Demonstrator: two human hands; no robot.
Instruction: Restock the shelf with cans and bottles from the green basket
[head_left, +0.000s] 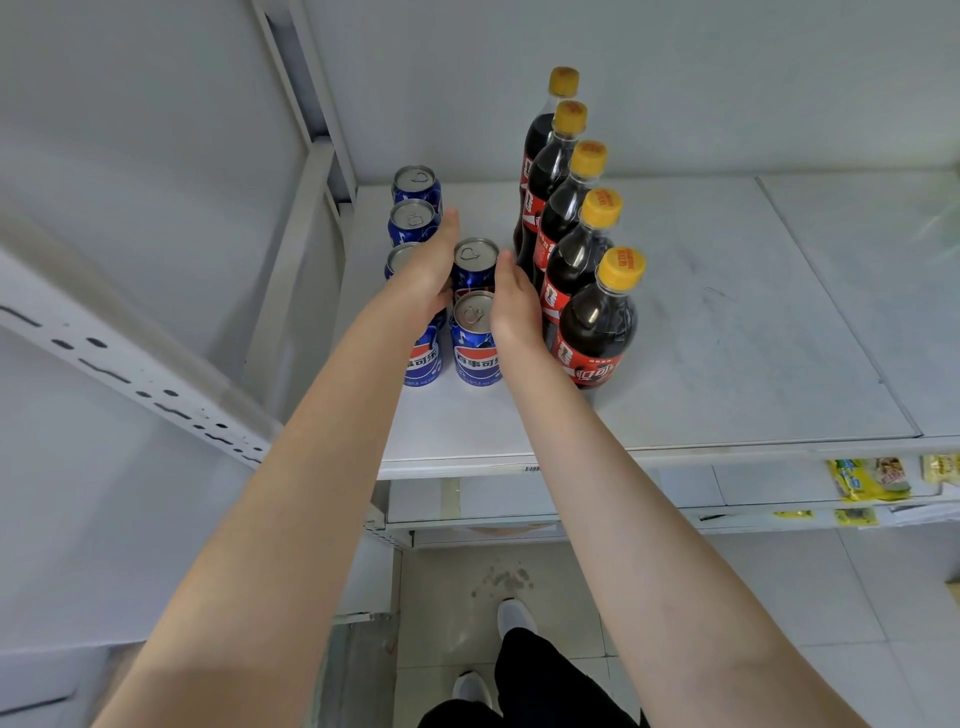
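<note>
Several blue cola cans stand in two columns at the left of the white shelf (727, 338). The left column runs from a rear can (414, 181) to a front one (423, 358). The second column has two cans, a rear can (475, 255) and a front can (471, 332). My left hand (426, 265) lies flat with straight fingers between the two columns. My right hand (511, 301) lies flat against the right side of the second column. Together the hands flank those two cans. Right of them stands a row of several dark cola bottles (597, 322) with yellow caps. The green basket is out of view.
A grey shelf upright (311, 182) rises just left of the cans, and a perforated bracket (130, 374) slants at the left. Yellow packets (867, 478) lie on a lower shelf at the right. My shoes (514, 618) stand on the tiled floor below.
</note>
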